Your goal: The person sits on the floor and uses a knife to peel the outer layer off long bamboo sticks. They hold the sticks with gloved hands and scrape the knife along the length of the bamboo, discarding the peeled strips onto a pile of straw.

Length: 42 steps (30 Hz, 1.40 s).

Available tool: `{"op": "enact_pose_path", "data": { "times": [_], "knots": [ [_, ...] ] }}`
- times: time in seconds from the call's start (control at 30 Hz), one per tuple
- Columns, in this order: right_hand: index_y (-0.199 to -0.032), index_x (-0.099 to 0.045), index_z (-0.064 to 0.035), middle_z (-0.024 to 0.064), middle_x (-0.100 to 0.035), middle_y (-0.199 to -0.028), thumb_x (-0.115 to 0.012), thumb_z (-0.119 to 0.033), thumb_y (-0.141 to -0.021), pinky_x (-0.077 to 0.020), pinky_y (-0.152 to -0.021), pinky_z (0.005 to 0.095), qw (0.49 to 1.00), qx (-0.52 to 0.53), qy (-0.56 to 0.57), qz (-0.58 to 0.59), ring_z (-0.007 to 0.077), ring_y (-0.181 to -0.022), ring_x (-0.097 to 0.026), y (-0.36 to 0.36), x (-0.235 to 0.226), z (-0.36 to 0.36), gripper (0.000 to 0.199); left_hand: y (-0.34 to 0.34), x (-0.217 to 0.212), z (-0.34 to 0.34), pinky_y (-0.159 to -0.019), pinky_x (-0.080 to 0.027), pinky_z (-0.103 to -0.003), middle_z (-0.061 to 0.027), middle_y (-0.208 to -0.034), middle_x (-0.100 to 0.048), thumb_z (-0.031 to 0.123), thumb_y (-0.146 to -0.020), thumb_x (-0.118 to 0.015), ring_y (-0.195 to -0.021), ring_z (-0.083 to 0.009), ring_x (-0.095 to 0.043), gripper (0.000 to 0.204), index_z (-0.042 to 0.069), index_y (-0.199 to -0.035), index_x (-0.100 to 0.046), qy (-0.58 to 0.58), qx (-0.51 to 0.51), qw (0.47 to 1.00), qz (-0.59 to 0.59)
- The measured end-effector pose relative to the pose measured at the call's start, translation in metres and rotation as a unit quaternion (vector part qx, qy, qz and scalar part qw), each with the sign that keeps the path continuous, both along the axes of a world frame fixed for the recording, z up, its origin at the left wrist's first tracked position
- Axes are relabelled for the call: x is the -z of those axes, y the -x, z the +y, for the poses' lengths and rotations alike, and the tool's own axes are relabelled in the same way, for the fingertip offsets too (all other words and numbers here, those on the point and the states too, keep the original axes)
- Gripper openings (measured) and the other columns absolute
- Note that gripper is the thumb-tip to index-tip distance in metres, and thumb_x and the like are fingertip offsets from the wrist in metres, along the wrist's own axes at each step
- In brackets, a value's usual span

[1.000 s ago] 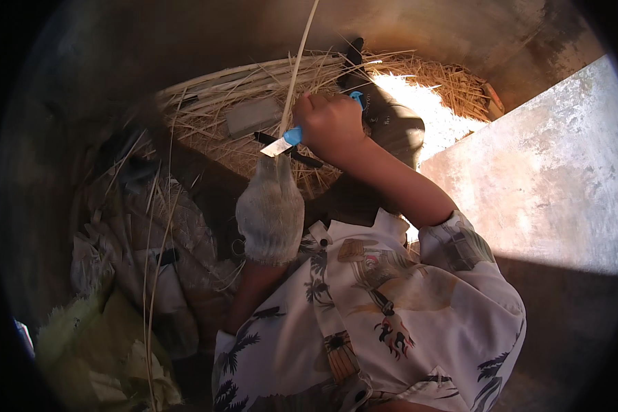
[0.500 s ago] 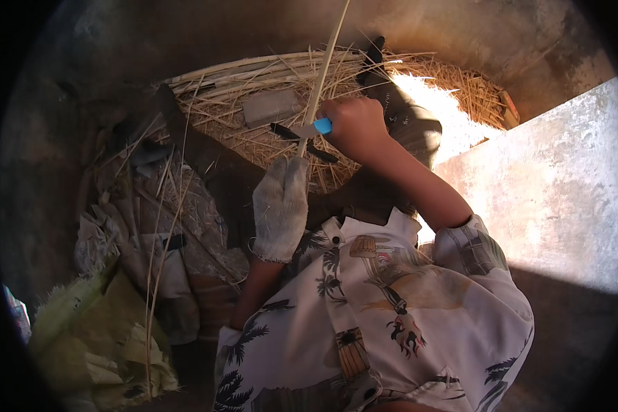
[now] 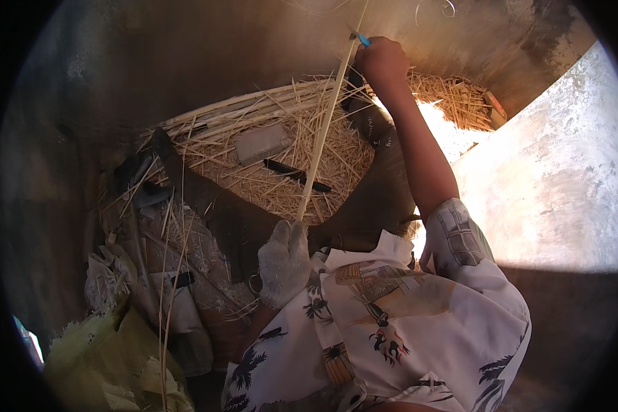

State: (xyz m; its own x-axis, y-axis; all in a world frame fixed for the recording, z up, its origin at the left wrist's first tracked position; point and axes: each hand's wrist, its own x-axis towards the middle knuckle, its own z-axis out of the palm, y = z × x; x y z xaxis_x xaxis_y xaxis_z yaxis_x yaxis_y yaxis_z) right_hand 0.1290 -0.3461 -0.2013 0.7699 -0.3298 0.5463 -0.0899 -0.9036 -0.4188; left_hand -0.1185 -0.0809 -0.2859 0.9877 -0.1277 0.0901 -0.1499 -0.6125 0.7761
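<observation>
Nearest the lens, over the printed shirt [image 3: 405, 329], left hand [image 3: 285, 264] in a pale work glove, fingers closed round the lower end of a long straw stalk [image 3: 323, 130]. Stalk held taut between both hands, long axis running from the glove up and slightly rightward to the raised right hand [image 3: 383, 60], upper end carrying on past that hand to the picture's top edge. Right hand bare, arm stretched out far from the body, fingers clenched on a small blue-handled tool [image 3: 361, 39] pressed against the stalk. To the left, low down, a yellow-green sack [image 3: 110, 357] and crumpled pale sacking [image 3: 185, 275], loose stalks lying across them; contents of the sack hard to tell. Farther out, beneath the stalk, a shallow heap of cut straw [image 3: 268, 172] bearing a flat grey block [image 3: 262, 143] and a dark slim tool [image 3: 296, 175]. Beyond, a second, sunlit straw pile [image 3: 453, 96] against the wall. Compared with half a second back: right hand risen from near the glove to full reach, tool slid far up the stalk, glove lower and nearer the chest.
</observation>
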Motion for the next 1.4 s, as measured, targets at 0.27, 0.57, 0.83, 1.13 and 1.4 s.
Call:
{"op": "enact_pose_path", "data": {
  "times": [0.27,0.57,0.83,1.13,1.4],
  "knots": [
    [-0.074,-0.068,-0.0141,0.0078,-0.065,-0.065,-0.069,-0.019,-0.074,-0.0512,-0.053,0.0417,0.961,-0.223,0.165,0.001,0.0287,-0.058,-0.066,0.102,0.07,0.057,0.005,-0.018,0.004,-0.006,-0.058,-0.048,-0.047,-0.0232,-0.074,-0.061,0.024,-0.102,-0.054,-0.071,-0.0405,-0.067,0.029,-0.003,-0.095,-0.059,-0.01,-0.009,0.999,-0.043],
    [-0.077,-0.073,-0.0072,0.0148,-0.069,-0.07,-0.063,-0.017,-0.079,-0.0545,-0.06,0.0456,0.991,-0.034,0.102,0.074,0.034,-0.066,-0.07,0.051,-0.001,-0.005,0.014,0.002,-0.005,-0.013,-0.06,-0.049,-0.048,-0.0247,-0.078,-0.063,0.026,-0.101,-0.055,-0.075,-0.0438,-0.067,0.03,-0.002,-0.095,-0.06,0.017,-0.005,0.999,0.049],
    [-0.08,-0.068,-0.0104,0.0106,-0.066,-0.066,-0.063,-0.019,-0.08,-0.0532,-0.055,0.0442,0.965,-0.151,0.214,0.015,0.0302,-0.061,-0.069,0.087,0.012,0.02,0.01,0.005,-0.004,-0.008,-0.06,-0.052,-0.048,-0.0244,-0.082,-0.063,0.021,-0.101,-0.053,-0.074,-0.042,-0.067,0.022,-0.001,-0.1,-0.059,-0.026,0.01,0.999,-0.038],
    [-0.078,-0.074,-0.0087,0.0152,-0.072,-0.077,-0.061,-0.017,-0.081,-0.0571,-0.064,0.0439,0.971,-0.075,0.219,0.059,0.0328,-0.071,-0.073,0.049,-0.032,-0.041,0.015,0.001,0.014,-0.005,-0.054,-0.055,-0.042,-0.0142,-0.088,-0.061,0.009,-0.087,-0.06,-0.066,-0.0323,-0.067,0.014,0.004,-0.101,-0.061,-0.117,0.091,0.982,-0.121],
    [-0.079,-0.074,-0.0083,0.0142,-0.072,-0.077,-0.064,-0.018,-0.082,-0.0569,-0.064,0.0422,0.968,-0.065,0.205,0.131,0.0332,-0.074,-0.072,0.012,-0.056,-0.046,0.015,0.002,0.013,0.002,-0.054,-0.054,-0.042,-0.0144,-0.085,-0.061,0.01,-0.087,-0.062,-0.067,-0.0322,-0.067,0.011,0.006,-0.097,-0.062,-0.082,0.068,0.992,-0.071]
  ]
}}
